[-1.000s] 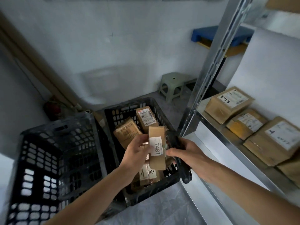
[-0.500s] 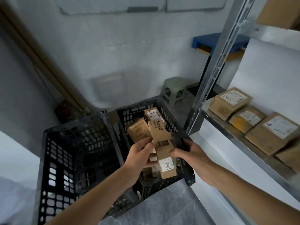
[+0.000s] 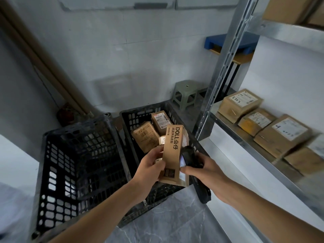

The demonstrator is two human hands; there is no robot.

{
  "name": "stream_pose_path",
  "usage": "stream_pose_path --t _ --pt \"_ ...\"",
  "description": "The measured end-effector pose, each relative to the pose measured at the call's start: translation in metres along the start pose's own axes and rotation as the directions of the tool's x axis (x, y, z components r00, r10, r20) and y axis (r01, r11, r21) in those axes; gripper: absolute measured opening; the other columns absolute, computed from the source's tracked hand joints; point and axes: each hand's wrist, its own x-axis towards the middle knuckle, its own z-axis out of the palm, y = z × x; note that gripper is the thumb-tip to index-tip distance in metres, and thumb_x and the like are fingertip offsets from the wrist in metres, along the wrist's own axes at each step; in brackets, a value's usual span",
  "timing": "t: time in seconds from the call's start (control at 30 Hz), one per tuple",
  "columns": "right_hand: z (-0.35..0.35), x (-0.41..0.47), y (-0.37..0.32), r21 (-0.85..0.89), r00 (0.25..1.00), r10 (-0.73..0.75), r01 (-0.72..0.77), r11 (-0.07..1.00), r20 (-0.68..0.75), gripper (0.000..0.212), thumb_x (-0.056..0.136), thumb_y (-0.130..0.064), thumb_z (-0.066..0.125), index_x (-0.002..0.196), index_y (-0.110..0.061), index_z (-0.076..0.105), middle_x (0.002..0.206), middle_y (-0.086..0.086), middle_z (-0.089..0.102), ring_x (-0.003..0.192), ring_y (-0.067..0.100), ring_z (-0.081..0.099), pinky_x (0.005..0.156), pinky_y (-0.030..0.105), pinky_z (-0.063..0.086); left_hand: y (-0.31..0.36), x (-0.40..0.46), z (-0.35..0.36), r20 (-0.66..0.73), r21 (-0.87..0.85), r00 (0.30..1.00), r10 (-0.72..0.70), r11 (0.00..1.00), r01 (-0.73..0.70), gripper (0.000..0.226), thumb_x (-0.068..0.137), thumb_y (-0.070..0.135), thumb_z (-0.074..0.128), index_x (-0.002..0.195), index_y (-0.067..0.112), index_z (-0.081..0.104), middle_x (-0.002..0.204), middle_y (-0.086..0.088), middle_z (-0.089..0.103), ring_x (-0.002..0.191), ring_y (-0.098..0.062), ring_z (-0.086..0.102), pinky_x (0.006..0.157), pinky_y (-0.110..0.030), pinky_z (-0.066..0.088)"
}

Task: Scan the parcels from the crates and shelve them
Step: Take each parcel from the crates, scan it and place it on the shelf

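Your left hand grips the tall brown parcel by its left edge, fingers curled round it, holding it upright above the right crate. The face turned to you reads "DOLL", with a small dark printed block near the bottom. Your right hand is wrapped round the black handheld scanner, whose head sits right against the parcel's right side; that hand's fingertips touch the parcel's lower right edge too. A pale label shows on that narrow side, too slanted to read.

Below the parcel, more brown parcels lie in the right crate, two with printed labels facing up. The left crate stands just beside it, its black lattice walls in shadow. Both sit on the grey marbled floor.

To your right, the metal shelf carries a row of labelled cardboard boxes, the nearest ones blurred. A green plastic stool stands by the white wall, behind the shelf's upright post.
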Motion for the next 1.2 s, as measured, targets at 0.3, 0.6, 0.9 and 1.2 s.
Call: stream_pose_path --t 0.3,0.6,0.9,1.2 --pt "-0.017 -0.01 0.009 0.026 0.999 -0.039 0.039 0.999 -0.013 0.048 0.075 -0.029 0.091 0.116 -0.036 0.067 0.108 -0.016 0.075 0.09 -0.005 0.07 0.068 0.012 0.052 -0.004 -0.005 0.015 -0.034 -0.041 0.999 0.005 0.999 -0.007 0.049 0.093 -0.011 0.043 0.124 0.024 0.06 0.121 -0.004 0.067 0.095 -0.027 0.073 0.071 -0.036 0.059" --pt "-0.015 -0.012 0.018 -0.018 0.99 -0.096 0.094 0.995 -0.103 0.068 0.07 -0.036 0.094 0.128 -0.036 0.06 0.117 -0.016 0.069 0.108 0.008 0.065 0.087 0.024 0.054 -0.006 -0.007 0.028 -0.059 -0.004 0.996 0.07 0.998 -0.07 0.033 0.096 0.003 0.061 0.114 0.031 0.064 0.114 0.009 0.074 0.099 -0.018 0.074 0.084 -0.045 0.062" --pt "-0.021 -0.017 0.02 -0.052 0.992 -0.111 0.108 0.993 -0.061 0.061 0.065 -0.035 0.097 0.119 -0.033 0.067 0.105 -0.019 0.074 0.099 0.0 0.069 0.074 0.014 0.054 -0.013 -0.006 0.025 -0.05 -0.008 0.998 0.03 1.0 -0.03 0.035 0.089 0.016 0.074 0.12 0.03 0.065 0.115 0.006 0.074 0.098 -0.014 0.074 0.069 -0.03 0.061" --pt "-0.021 -0.012 0.021 0.008 0.99 -0.08 0.082 0.997 -0.114 0.06 0.07 -0.032 0.095 0.121 -0.035 0.063 0.113 -0.017 0.07 0.108 0.007 0.065 0.091 0.029 0.057 -0.009 -0.004 0.016 -0.009 -0.174 1.0 0.009 0.985 -0.01 0.039 0.09 0.006 0.071 0.125 0.022 0.062 0.117 -0.001 0.074 0.086 -0.011 0.074 0.054 -0.019 0.053"
